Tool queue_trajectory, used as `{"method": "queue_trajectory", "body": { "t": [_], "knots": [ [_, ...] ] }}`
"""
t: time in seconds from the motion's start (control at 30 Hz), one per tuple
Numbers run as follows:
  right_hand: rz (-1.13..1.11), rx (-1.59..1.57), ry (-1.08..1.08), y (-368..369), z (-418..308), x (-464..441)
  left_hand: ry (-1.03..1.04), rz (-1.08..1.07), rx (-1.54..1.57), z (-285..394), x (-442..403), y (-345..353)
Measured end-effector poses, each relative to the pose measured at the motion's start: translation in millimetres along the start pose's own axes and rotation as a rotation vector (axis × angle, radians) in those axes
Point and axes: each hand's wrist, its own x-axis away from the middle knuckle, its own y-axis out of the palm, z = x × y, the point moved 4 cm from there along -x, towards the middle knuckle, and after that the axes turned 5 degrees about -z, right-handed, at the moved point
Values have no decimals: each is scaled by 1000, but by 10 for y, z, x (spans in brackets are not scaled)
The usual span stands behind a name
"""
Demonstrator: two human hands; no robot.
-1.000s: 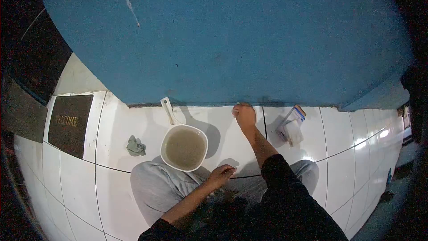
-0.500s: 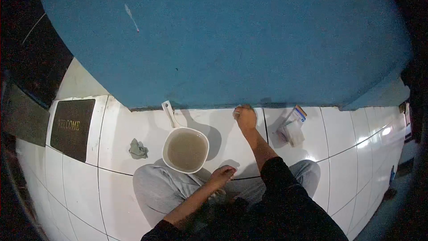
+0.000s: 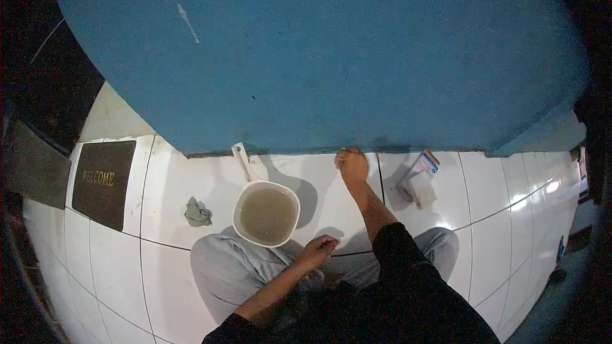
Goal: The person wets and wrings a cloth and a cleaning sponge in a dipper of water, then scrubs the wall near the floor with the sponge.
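My right hand (image 3: pixel 352 164) is closed at the foot of the blue wall (image 3: pixel 331 70), knuckles up. A small pale edge shows at its fingers, too little to name. Nearer my lap, my left hand (image 3: pixel 319 250) hovers over my crossed legs with its fingers curled together; whatever they may hold is hidden. Left of both hands stands a white long-handled water dipper (image 3: pixel 244 162), filled with cloudy greyish water (image 3: pixel 266 213). Its handle points toward the wall.
A crumpled grey cloth (image 3: pixel 198 212) lies on the white tiled floor (image 3: pixel 169 267) left of the dipper. To the right is a clear plastic packet (image 3: pixel 422 181) with a blue and orange label. A dark WELCOME mat (image 3: pixel 105 185) lies far left.
My right hand stays by the wall's base, its fingers and wrist turned very slightly. My left hand and the dipper have barely moved.
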Motion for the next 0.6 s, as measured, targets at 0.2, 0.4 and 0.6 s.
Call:
{"method": "queue_trajectory", "body": {
  "t": [0.2,0.4,0.6],
  "knots": [
    [-45,147,-119,-94,-66,610,22,19,89,122,71,36],
    [27,115,-48,88,55,108,32,-4,76,-1,9,41],
    [16,200,-6,-68,-92,373,-45,18,105,-15,19,1]
  ]
}}
